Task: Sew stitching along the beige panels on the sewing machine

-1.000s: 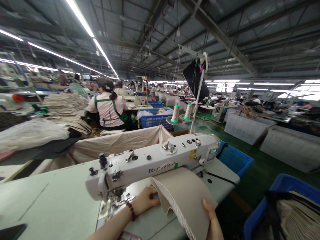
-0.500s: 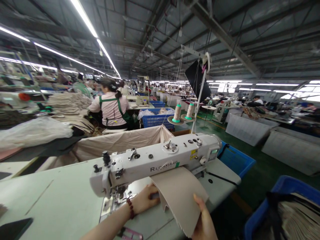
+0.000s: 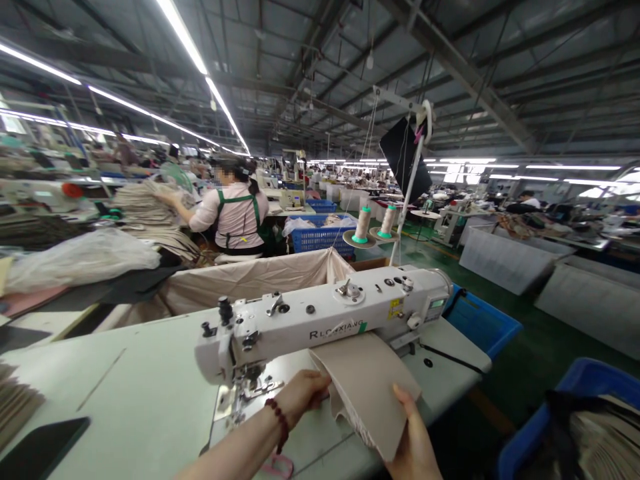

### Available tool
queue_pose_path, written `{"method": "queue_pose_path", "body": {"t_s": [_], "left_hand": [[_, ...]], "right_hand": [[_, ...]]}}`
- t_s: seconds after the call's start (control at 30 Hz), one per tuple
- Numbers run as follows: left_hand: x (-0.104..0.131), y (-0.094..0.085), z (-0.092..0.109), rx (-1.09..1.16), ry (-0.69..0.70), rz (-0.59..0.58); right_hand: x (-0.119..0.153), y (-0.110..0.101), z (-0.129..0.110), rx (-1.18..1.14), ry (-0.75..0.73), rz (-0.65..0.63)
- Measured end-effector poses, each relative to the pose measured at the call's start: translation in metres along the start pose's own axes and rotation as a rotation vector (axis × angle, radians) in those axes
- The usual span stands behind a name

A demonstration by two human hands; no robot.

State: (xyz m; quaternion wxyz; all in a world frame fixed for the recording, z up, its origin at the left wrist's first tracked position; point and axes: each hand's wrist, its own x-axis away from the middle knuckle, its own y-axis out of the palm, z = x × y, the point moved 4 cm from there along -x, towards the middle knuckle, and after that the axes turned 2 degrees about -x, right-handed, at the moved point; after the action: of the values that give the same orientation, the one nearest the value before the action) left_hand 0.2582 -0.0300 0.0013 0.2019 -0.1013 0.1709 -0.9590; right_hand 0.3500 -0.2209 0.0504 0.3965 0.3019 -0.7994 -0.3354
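A curved beige fabric piece lies under the arm of the white sewing machine, its near edge ragged. My right hand grips its lower right side, thumb on top and the other fingers hidden beneath. At the piece's left edge, my left hand has its fingers curled closed on the material. A beaded bracelet circles the left wrist. Left of that hand are the machine's needle and presser foot area. Partly under the left forearm lies a small pink tool.
Stacked beige pieces and a dark flat object lie on the table's left. Thread cones stand behind the machine. A blue bin with fabric stands at right. A co-worker sits beyond the cloth-lined bin.
The view has shifted slightly left, so the scene sits further right. My left hand's fingers have closed at the fabric's left edge. The co-worker's arm now reaches to a stack.
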Motion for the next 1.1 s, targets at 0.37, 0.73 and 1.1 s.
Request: {"method": "queue_pose_path", "body": {"t_s": [0.37, 0.73, 1.1], "left_hand": [[0.001, 0.007, 0.002, 0.193, -0.263, 0.137], [0.017, -0.027, 0.007, -0.010, -0.024, 0.156], [0.000, -0.019, 0.010, 0.287, -0.302, 0.300]], "right_hand": [[-0.006, -0.005, -0.004, 0.035, -0.048, 0.062], [-0.001, -0.015, -0.004, 0.094, 0.029, 0.105], [0.025, -0.054, -0.012, 0.298, 0.035, 0.086]]}}
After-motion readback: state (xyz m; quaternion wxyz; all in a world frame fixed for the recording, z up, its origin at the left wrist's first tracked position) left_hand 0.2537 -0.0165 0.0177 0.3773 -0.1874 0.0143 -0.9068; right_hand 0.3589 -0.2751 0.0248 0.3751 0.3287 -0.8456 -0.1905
